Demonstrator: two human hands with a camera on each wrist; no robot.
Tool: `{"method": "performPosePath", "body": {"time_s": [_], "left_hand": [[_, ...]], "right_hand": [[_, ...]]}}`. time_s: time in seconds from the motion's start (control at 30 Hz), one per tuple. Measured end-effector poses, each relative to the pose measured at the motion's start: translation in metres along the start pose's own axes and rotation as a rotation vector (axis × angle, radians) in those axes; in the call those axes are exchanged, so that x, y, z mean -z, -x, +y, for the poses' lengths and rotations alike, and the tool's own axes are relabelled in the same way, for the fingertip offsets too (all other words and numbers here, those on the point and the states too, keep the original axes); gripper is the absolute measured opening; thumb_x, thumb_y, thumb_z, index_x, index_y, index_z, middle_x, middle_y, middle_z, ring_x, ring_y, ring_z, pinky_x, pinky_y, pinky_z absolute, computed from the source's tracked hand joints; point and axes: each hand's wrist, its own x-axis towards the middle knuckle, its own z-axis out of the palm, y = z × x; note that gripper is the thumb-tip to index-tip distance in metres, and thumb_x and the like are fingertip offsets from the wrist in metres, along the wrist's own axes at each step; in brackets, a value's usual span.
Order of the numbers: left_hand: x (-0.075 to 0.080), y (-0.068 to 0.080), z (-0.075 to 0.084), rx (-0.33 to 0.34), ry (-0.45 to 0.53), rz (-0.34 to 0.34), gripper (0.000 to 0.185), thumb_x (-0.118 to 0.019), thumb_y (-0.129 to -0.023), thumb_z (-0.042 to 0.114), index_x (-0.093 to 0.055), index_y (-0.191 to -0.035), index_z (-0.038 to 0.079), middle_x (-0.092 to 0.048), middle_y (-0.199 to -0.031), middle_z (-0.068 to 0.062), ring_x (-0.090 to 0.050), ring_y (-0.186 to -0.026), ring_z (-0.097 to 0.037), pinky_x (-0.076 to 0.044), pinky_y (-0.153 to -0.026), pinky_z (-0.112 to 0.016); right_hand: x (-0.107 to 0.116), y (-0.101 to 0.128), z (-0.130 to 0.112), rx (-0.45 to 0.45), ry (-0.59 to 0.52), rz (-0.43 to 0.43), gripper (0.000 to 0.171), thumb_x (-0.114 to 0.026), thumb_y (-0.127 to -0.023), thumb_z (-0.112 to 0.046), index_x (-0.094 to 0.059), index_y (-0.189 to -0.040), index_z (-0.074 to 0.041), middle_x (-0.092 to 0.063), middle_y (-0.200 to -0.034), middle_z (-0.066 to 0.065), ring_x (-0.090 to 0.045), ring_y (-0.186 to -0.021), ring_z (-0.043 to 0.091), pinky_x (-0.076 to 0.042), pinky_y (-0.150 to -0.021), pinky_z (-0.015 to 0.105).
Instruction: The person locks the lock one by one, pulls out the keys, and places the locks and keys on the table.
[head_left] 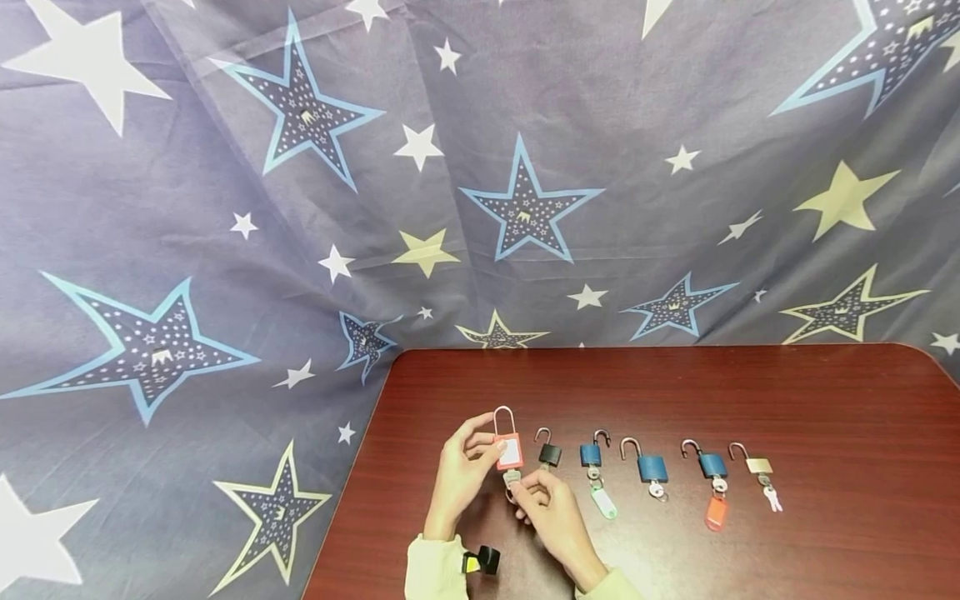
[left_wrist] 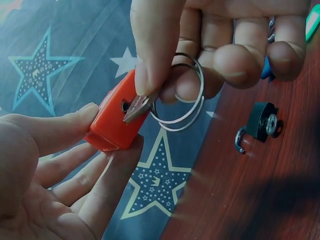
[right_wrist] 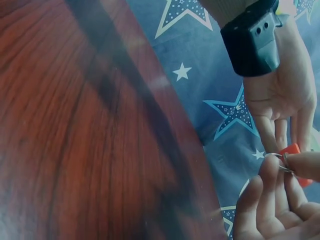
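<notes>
The red padlock (head_left: 508, 451) is held upright above the left edge of the surface (head_left: 825, 433), its long axis vertical, shackle pointing up and keyhole down. It is pinched by the left hand (head_left: 459, 479). The key (left_wrist: 136, 107) is pinched by the right hand (head_left: 551, 510), its tip at the keyhole. Five other padlocks are counted in one row: one black padlock (head_left: 549, 453), three blue padlocks (head_left: 652, 467), one brass padlock (head_left: 757, 464)

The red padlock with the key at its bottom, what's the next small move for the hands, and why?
Probably push the key fully into the keyhole, then turn it. The left hand pinches the red padlock by its body, its shackle looks closed, and the right hand pinches the key with its tip at the keyhole, seemingly not fully seated. The five padlocks lying on the table have open shackles.
</notes>
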Motion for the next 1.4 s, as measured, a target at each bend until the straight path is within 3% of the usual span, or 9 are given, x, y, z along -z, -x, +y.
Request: {"method": "performPosePath", "body": {"time_s": [0.2,0.37,0.77,0.93,1.1,1.23,1.4], "left_hand": [[-0.002,0.001,0.002,0.006,-0.005,-0.003,0.044,-0.075,-0.089,0.014,-0.062,-0.130,0.018,-0.073,-0.096,-0.013,-0.071,-0.086,-0.018,-0.054,-0.073,-0.022],[-0.005,0.000,0.000,-0.028,-0.011,-0.001,0.042,-0.073,-0.090,0.012,-0.061,-0.131,0.012,-0.074,-0.096,-0.014,-0.071,-0.086,-0.016,-0.055,-0.075,-0.023],[-0.009,-0.001,0.002,-0.037,0.042,0.011,0.041,-0.073,-0.090,0.011,-0.062,-0.128,0.009,-0.074,-0.096,-0.017,-0.071,-0.083,-0.017,-0.055,-0.073,-0.022],[-0.012,-0.001,0.002,-0.042,0.070,0.035,0.045,-0.074,-0.089,0.009,-0.059,-0.131,0.005,-0.074,-0.096,-0.019,-0.071,-0.083,-0.017,-0.054,-0.071,-0.021],[-0.016,0.000,0.001,-0.002,0.085,0.080,0.048,-0.074,-0.088,0.008,-0.054,-0.132,0.007,-0.073,-0.095,-0.019,-0.071,-0.083,-0.020,-0.054,-0.071,-0.021],[-0.020,0.002,0.003,0.018,0.097,0.123,0.050,-0.075,-0.088,0.008,-0.049,-0.131,0.008,-0.073,-0.096,-0.019,-0.072,-0.084,-0.025,-0.053,-0.071,-0.021],[-0.026,0.002,0.006,0.043,0.090,0.160,0.049,-0.075,-0.087,0.007,-0.050,-0.130,0.009,-0.074,-0.096,-0.018,-0.072,-0.083,-0.022,-0.054,-0.070,-0.020]], "right_hand": [[-0.001,0.003,-0.002,-0.029,-0.040,0.026,0.023,-0.067,-0.095,-0.017,-0.064,-0.096,0.006,-0.071,-0.088,0.022,-0.061,-0.062,0.007,-0.053,-0.058,0.022],[0.000,0.004,-0.002,-0.042,-0.056,0.035,0.024,-0.067,-0.095,-0.016,-0.064,-0.096,0.007,-0.071,-0.086,0.019,-0.061,-0.061,0.007,-0.052,-0.058,0.020],[-0.003,0.007,-0.004,-0.047,-0.093,0.074,0.023,-0.068,-0.094,-0.015,-0.064,-0.095,0.008,-0.071,-0.085,0.021,-0.059,-0.057,0.007,-0.051,-0.055,0.020],[-0.002,0.005,-0.003,-0.035,-0.101,0.091,0.023,-0.068,-0.094,-0.016,-0.065,-0.094,0.007,-0.072,-0.083,0.017,-0.058,-0.056,0.007,-0.050,-0.055,0.020],[-0.002,0.005,-0.003,-0.041,-0.086,0.097,0.023,-0.069,-0.094,-0.016,-0.066,-0.093,0.006,-0.071,-0.078,0.012,-0.056,-0.055,0.006,-0.050,-0.053,0.021],[-0.003,0.006,-0.004,-0.069,-0.138,0.109,0.022,-0.070,-0.092,-0.015,-0.066,-0.093,0.007,-0.070,-0.078,0.014,-0.053,-0.052,0.008,-0.046,-0.051,0.021],[-0.001,0.005,-0.003,-0.104,-0.171,0.136,0.022,-0.072,-0.090,-0.016,-0.067,-0.093,0.005,-0.071,-0.078,0.013,-0.051,-0.051,0.011,-0.045,-0.051,0.024]]}}
